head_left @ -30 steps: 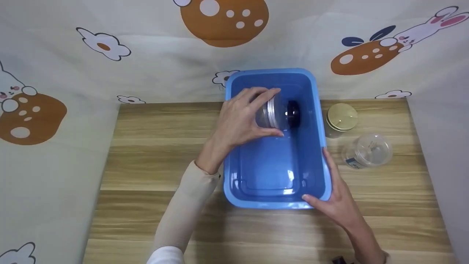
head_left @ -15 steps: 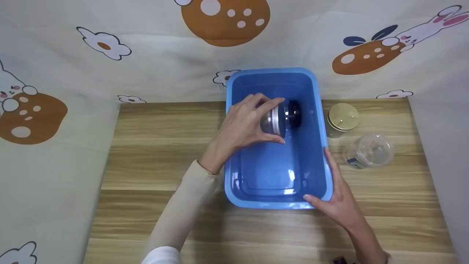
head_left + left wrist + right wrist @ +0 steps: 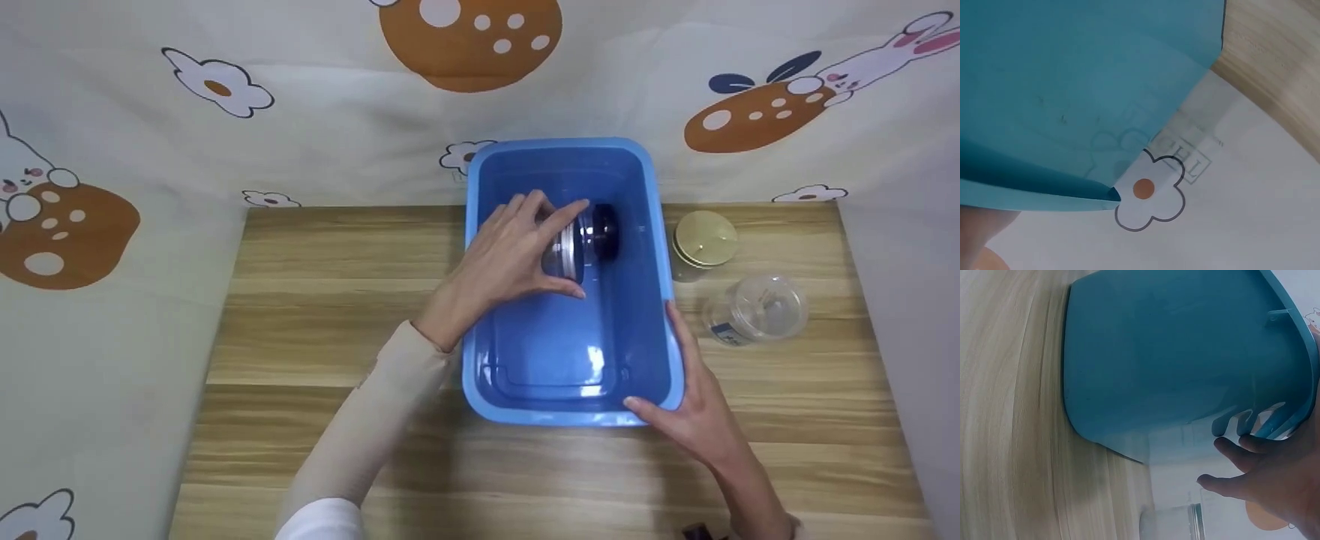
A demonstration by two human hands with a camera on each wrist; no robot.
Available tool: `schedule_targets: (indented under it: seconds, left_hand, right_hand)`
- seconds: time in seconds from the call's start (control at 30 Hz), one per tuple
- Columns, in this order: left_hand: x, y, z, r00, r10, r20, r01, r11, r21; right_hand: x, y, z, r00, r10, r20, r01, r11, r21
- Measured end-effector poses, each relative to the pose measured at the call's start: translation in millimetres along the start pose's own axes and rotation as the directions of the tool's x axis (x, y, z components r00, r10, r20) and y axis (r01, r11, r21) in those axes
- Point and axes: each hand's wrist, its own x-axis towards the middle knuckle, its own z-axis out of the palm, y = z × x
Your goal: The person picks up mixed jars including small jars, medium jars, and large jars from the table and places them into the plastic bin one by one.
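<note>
Inside the blue plastic bin (image 3: 540,352), my left hand (image 3: 502,251) holds a clear jar (image 3: 562,255) with a silvery band, thumb on one side and fingers on the other. The jar lies sideways; the palm hides part of it. Right beside it is a dark, round-ended object (image 3: 604,232) against the bin's right side. My right hand (image 3: 697,412) grips the bin's near right corner, thumb over the rim. In the right wrist view, its fingers (image 3: 1230,486) spread along the outer wall below the rim. Only a bit of my left hand (image 3: 982,230) shows in the left wrist view.
Right of the bin stand a jar with a gold lid (image 3: 703,240) and a clear plastic jar (image 3: 757,309) with a blue label. The wooden tabletop (image 3: 315,315) meets a patterned cloth backdrop (image 3: 337,135) behind the bin. A small black object (image 3: 696,532) is at the bottom edge.
My left hand has moved slightly toward me and to the right with the jar, lower into the bin. The right hand keeps its hold on the corner.
</note>
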Motion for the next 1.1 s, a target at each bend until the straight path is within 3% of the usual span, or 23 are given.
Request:
schedule_targets:
  seconds: [0.27, 0.37, 0.67, 0.97, 1.1]
  left_hand:
    - [7.3, 3.0, 4.8, 0.992, 0.001, 0.129, -0.003, 1.0, 0.013]
    - [8.0, 2.8, 7.5, 0.99, 0.006, 0.143, -0.011, 0.999, 0.035]
    - [11.3, 3.8, 12.4, 0.983, 0.007, 0.181, -0.021, 0.997, 0.078]
    - [12.4, 5.5, 21.3, 0.974, -0.032, 0.226, 0.025, 0.999, 0.035]
    - [12.1, 7.3, 26.0, 0.96, -0.045, 0.275, 0.044, 0.999, 0.012]
  right_hand:
    - [-0.2, -0.5, -0.3, 1.0, 0.021, 0.002, -0.021, 1.0, 0.006]
    - [0.2, -0.3, 1.7, 1.0, 0.015, 0.006, -0.015, 0.999, 0.038]
    - [1.6, -0.5, 3.4, 1.0, -0.014, -0.01, 0.014, 1.0, -0.02]
    - [0.9, -0.2, 2.0, 1.0, 0.014, -0.003, -0.014, 1.0, -0.023]
    - [-1.1, -0.5, 1.8, 1.0, 0.002, -0.009, -0.003, 0.999, -0.045]
